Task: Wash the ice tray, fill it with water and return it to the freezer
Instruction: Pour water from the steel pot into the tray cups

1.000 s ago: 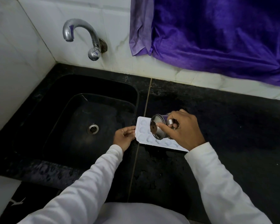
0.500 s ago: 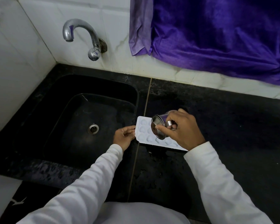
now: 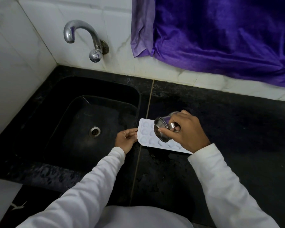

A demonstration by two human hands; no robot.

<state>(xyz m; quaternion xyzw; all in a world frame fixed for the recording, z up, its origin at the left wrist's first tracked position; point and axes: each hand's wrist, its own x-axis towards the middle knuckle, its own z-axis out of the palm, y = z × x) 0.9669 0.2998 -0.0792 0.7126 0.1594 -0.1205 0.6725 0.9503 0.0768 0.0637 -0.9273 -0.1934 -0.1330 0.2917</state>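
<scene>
A white ice tray (image 3: 147, 134) with rounded cells lies flat on the black counter just right of the sink. My left hand (image 3: 126, 140) pinches the tray's left edge. My right hand (image 3: 186, 132) holds a small steel cup (image 3: 161, 128) by its handle, tipped on its side with its mouth facing left over the tray's cells. The hand and cup hide the tray's right half. I cannot see any water stream.
The black sink (image 3: 69, 122) with a steel drain (image 3: 94, 131) sits to the left, under a chrome tap (image 3: 82, 37) on the white tiled wall. A purple cloth (image 3: 220, 33) hangs over the wall at the back right. Wet black counter (image 3: 237, 129) stretches right.
The steel cup has shifted slightly to the right over the tray and tipped a little more. My left hand has stayed on the tray's edge.
</scene>
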